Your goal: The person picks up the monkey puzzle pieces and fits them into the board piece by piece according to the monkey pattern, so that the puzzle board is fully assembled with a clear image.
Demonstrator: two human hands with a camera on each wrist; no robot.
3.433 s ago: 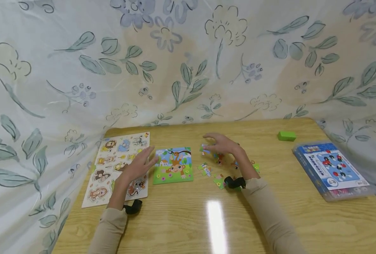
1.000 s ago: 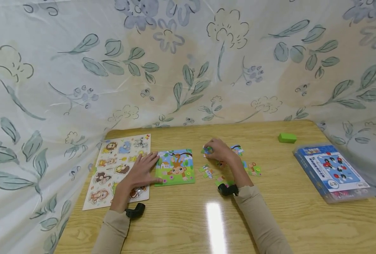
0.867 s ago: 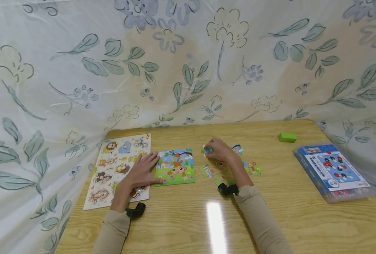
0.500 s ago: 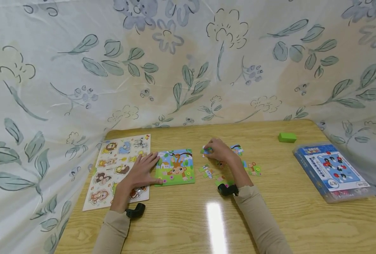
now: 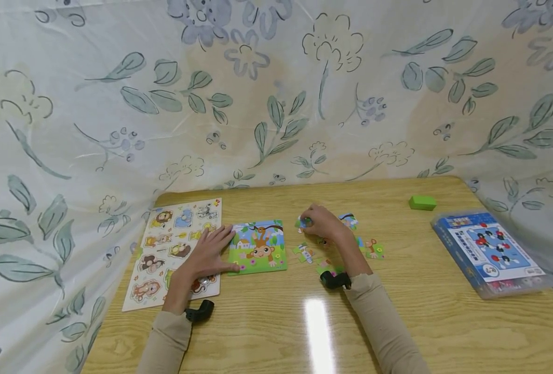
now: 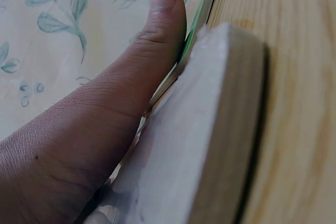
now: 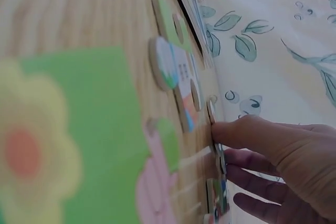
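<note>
My left hand (image 5: 205, 255) lies with fingers spread at the left edge of a square monkey picture board (image 5: 259, 244); the thumb touches its lower left corner. Under that hand is a white wooden animal puzzle board (image 5: 138, 270). In the left wrist view the thumb (image 6: 157, 30) stretches straight along the picture's edge. To the right, my right hand (image 5: 325, 224) pinches a small jigsaw piece (image 5: 299, 224) near the table surface. The right wrist view has thumb (image 7: 231, 134) and curved fingers at that piece's edge. Part of the piece is hidden behind the fingers.
Several loose jigsaw pieces lie around the right hand, including a house piece (image 5: 304, 253), a branch piece (image 5: 348, 221) and a monkey piece (image 5: 374, 248). A green block (image 5: 422, 202) sits at back right, near a boxed molecule set (image 5: 491, 249). A floral curtain (image 5: 276, 104) hangs behind the table.
Since the earliest frame, my left hand has come down onto the picture board's edge, and my right hand has lowered, its fingers closing on a jigsaw piece. Over the last second both hands stay nearly still.
</note>
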